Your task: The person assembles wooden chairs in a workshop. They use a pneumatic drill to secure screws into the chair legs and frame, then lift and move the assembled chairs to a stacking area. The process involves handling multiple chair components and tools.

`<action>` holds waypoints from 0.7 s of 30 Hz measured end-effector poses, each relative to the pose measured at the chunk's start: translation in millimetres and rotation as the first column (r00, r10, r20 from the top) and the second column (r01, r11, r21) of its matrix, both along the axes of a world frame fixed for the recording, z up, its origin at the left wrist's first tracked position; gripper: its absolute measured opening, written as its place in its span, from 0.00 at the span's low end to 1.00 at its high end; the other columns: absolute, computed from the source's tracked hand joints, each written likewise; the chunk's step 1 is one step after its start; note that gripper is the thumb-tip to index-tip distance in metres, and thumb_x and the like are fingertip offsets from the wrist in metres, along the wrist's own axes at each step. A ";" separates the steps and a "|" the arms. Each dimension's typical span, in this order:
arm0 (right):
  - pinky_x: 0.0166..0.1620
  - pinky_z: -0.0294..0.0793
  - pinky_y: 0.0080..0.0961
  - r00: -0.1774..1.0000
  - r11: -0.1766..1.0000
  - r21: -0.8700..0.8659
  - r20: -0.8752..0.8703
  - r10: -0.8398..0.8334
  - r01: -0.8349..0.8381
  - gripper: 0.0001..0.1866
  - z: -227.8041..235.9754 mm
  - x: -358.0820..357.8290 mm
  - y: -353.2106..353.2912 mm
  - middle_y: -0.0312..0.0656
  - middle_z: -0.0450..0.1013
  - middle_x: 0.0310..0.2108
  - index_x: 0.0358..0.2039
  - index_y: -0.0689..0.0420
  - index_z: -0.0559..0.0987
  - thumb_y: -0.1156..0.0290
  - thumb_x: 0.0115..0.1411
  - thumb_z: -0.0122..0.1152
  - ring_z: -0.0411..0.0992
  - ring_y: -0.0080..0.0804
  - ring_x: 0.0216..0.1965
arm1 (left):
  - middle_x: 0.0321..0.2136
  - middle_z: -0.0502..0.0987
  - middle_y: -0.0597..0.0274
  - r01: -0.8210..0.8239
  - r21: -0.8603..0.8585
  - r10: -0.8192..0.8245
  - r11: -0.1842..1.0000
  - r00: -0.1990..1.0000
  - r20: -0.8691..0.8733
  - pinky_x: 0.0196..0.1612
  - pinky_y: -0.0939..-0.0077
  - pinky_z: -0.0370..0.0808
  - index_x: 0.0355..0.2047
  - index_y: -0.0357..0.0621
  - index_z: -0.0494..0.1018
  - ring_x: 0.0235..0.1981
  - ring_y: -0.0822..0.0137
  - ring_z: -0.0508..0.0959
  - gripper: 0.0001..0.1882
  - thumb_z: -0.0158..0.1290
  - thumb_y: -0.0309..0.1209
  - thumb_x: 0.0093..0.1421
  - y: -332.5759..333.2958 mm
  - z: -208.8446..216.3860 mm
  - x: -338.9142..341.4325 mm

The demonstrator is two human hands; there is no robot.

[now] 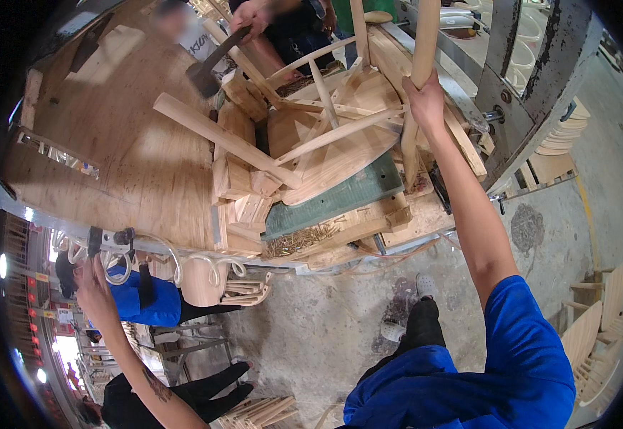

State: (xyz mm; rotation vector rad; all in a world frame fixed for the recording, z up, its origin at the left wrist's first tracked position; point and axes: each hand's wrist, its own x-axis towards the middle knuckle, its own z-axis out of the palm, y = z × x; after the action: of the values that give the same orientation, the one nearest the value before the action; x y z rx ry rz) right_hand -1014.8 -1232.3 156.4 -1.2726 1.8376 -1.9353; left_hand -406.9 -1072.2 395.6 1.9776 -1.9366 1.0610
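Note:
An upturned wooden chair seat (350,159), fitted with legs and stretchers, sits in a wooden jig with a green pad (340,200). My right hand (426,104) is wrapped round the chair's right-hand leg (426,43). Another leg (218,136) slants out to the left. At the table's left front edge, my left hand (95,289) reaches up to a black valve (97,242), its fingers drawn together against it. Across the table, a co-worker's hand (253,16) holds a dark mallet (208,75) above the jig's left side.
Small pale pins (304,239) lie in a heap in front of the green pad. Coiled clear hoses (172,257) hang from the table edge. A worn metal frame (540,93) rises at right. Stacked chair parts (601,322) stand on the floor; a person in blue (140,297) is at left.

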 end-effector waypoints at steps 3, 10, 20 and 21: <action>0.48 0.72 0.43 1.000 1.000 0.005 0.008 0.014 -0.014 0.25 0.7 2.6 1.5 0.61 0.75 0.41 0.50 0.65 0.67 0.65 0.56 0.62 0.74 0.58 0.46 | 0.37 0.77 0.40 -0.031 -0.016 0.031 0.999 0.999 -0.021 0.32 0.53 0.73 0.45 0.37 0.76 0.35 0.41 0.78 0.17 0.47 0.38 0.69 -1.2 1.2 -1.1; 0.49 0.71 0.43 0.994 0.996 0.008 -0.065 -0.083 0.083 0.27 1.6 -0.9 -0.3 0.62 0.74 0.42 0.52 0.65 0.66 0.65 0.57 0.61 0.73 0.60 0.48 | 0.28 0.75 0.40 0.080 -0.093 -0.074 0.992 0.995 0.062 0.29 0.53 0.69 0.38 0.38 0.76 0.27 0.41 0.75 0.15 0.49 0.38 0.68 -1.2 0.6 0.5; 0.48 0.72 0.41 1.000 0.997 -0.077 0.024 -0.015 0.017 0.25 27.5 -13.0 9.4 0.59 0.75 0.43 0.49 0.64 0.70 0.64 0.55 0.64 0.75 0.55 0.46 | 0.30 0.75 0.40 0.058 -0.024 -0.058 0.998 0.998 0.012 0.33 0.55 0.69 0.37 0.34 0.75 0.29 0.42 0.74 0.14 0.48 0.35 0.69 -8.9 -3.5 -16.1; 0.47 0.72 0.41 0.999 0.993 -0.119 0.036 0.027 -0.023 0.24 41.8 -7.3 6.7 0.58 0.75 0.43 0.48 0.64 0.71 0.64 0.55 0.64 0.75 0.54 0.46 | 0.31 0.76 0.40 0.038 -0.024 -0.037 0.999 0.999 0.019 0.34 0.54 0.69 0.37 0.33 0.75 0.31 0.41 0.74 0.15 0.48 0.35 0.68 -0.7 0.0 -8.0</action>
State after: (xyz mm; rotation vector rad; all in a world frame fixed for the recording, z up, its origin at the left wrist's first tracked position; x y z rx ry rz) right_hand -1022.2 -1225.6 198.2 -1.2769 1.7037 -2.0680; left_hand -414.9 -1072.9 395.7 1.9181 -1.9530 1.0925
